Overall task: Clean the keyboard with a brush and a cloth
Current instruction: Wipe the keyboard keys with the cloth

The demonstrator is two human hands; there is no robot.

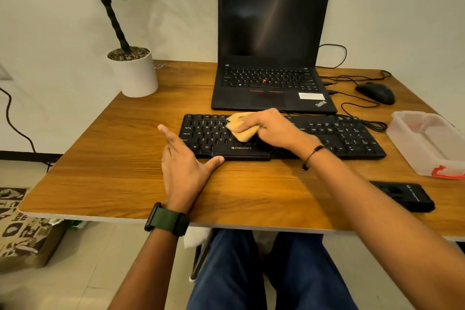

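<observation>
Cloth stage of keyboard cleaning. Your right hand (pixel 270 128) presses a folded yellow cloth (pixel 242 128) onto the left-centre keys of the black Zebronics keyboard (pixel 339 133), fingers curled over the cloth to keep it bunched against the keycaps; your left hand (pixel 185 158) lies flat with fingers straight, holding nothing, thumb against the keyboard's front edge, probably bracing it against sliding; the keyboard sits on the wooden desk (pixel 113 158) just in front of the open ThinkPad laptop (pixel 271 53); a clear plastic container (pixel 427 143) stands at right; no brush is identifiable.
</observation>
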